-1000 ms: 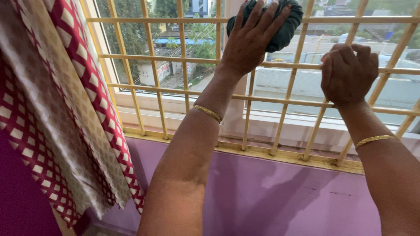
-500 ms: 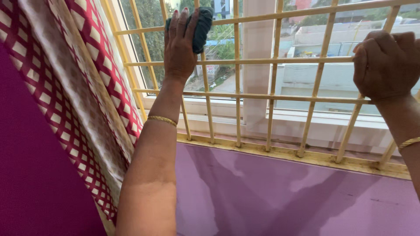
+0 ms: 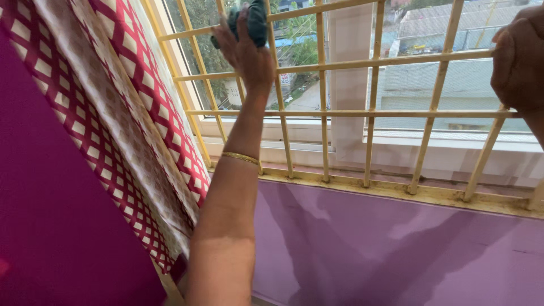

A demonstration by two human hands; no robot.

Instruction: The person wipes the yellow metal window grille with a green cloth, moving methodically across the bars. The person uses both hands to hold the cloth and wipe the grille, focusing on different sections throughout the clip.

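The left hand (image 3: 246,48) presses a dark cloth (image 3: 252,22) against the yellow window grille (image 3: 323,113), far left — grip closed on it. The right hand (image 3: 518,62), at the right edge, seems clenched round a bar — partly cropped.

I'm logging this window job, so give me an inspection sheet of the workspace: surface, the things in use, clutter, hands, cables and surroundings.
Surface: yellow window grille above a purple wall; grime along the sill.
Job's things: dark green cloth pressed against the upper grille bars.
Clutter: nothing seen.
Hands: left hand holds the cloth, gold bangle on its wrist; right hand grips a grille bar at the right edge.
Cables: nothing seen.
Surroundings: red and white patterned curtain at left; buildings and trees outside.
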